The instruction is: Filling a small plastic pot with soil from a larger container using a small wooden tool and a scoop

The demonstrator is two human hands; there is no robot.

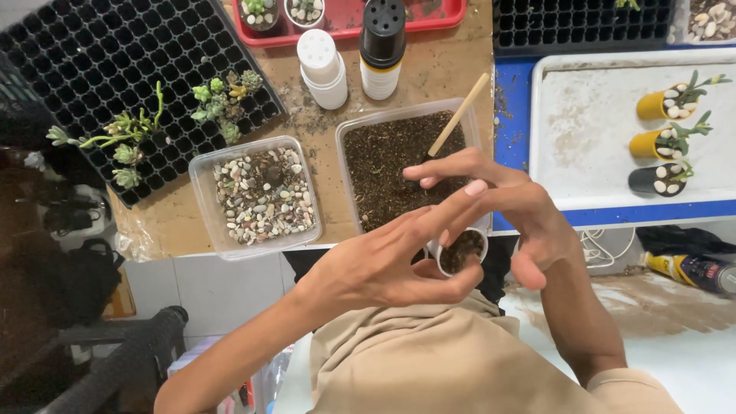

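Head view | your left hand point(383, 264) grips a small white pot point(462, 251) above the tabletop edge | right hand point(498, 192) fingers spread over it | pot part-filled with soil, no plant yet

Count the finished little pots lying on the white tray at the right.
3, in a column on the white tray: a yellow pot at the top, a second yellow pot under it, a black pot lowest. The frame's edge may hide more.

Single head-worn view, looking steeply down, close above the hands; worktable point(429, 73) beyond, facing forward
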